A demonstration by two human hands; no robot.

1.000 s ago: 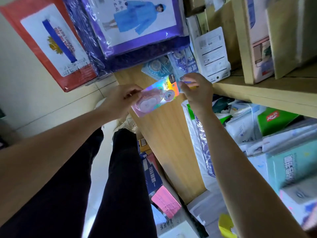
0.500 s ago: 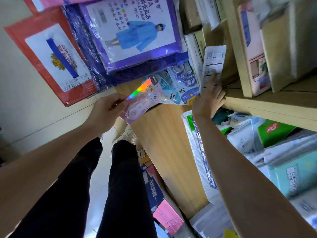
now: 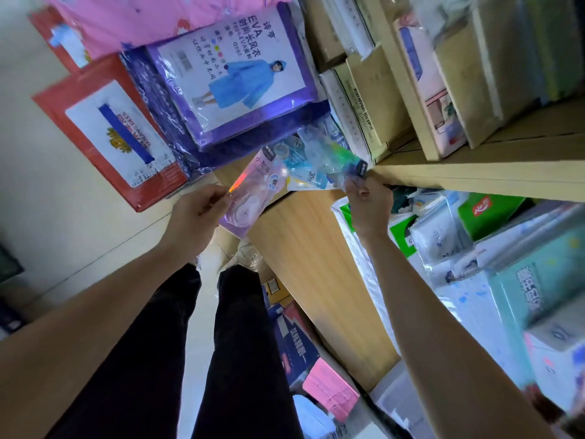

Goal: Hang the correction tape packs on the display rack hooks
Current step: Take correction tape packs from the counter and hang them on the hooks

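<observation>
Two hands working: left hand point(image 3: 198, 213) fingers pinching the pink pack point(image 3: 253, 191), holding it just below the hung blue packs point(image 3: 311, 166); right hand point(image 3: 368, 201) fingers clamping those by the shelf edge point(image 3: 474, 174). Hanging step underway, prob. Hook hidden; next needs pack's hole lining up w/ it.

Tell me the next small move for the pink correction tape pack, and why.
Probably slide the pink correction tape pack up-right toward the hook. The left hand has it by its lower end, its top just short of the hanging blue packs, which the right hand steadies. The hook itself is hidden.
</observation>
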